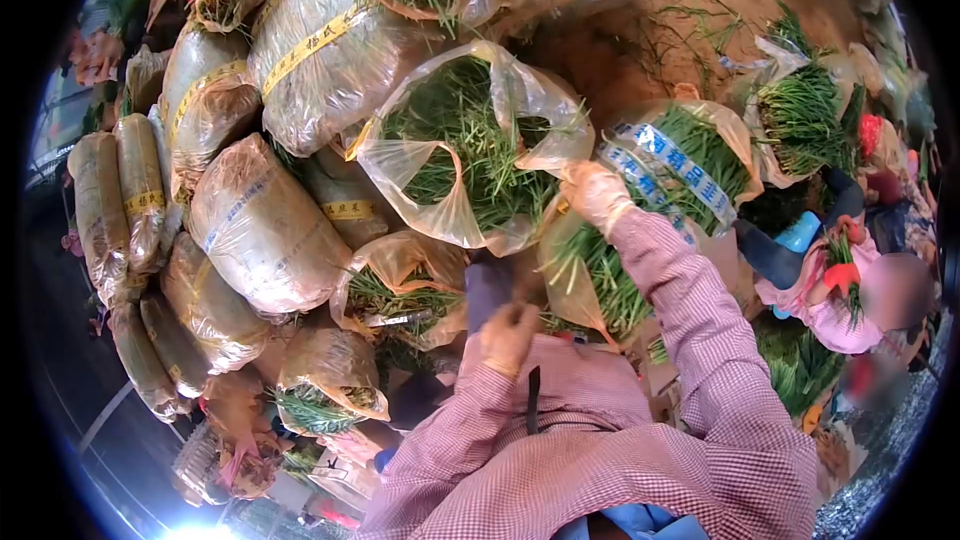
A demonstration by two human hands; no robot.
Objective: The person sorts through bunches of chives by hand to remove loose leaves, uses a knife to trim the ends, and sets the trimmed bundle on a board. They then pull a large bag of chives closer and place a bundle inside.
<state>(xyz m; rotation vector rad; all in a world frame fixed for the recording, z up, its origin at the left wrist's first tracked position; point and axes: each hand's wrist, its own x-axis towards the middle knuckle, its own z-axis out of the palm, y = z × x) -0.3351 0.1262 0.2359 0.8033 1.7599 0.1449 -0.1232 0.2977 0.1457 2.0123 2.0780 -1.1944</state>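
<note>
In front of me a clear plastic bag (440, 212) stands with its mouth wide, full of long green leafy stalks (480, 130). My right hand (597, 194) is closed on the right edge of this bag, beside another bag of green stalks (600, 275). Close to my body, above my lap, my left hand (508, 338) is curled closed; whatever its fingers hold, if anything, is hidden. Left of it sits a smaller half-wrapped bag of greens (402, 292).
Large stuffed bags with printed bands (272, 225) are piled at left. More bundled greens (800, 115) and a blue-banded bag (690, 155) stand at right. Loose stalks litter the brown ground (640, 55). A person in pink (835, 310) sits at right, holding greens.
</note>
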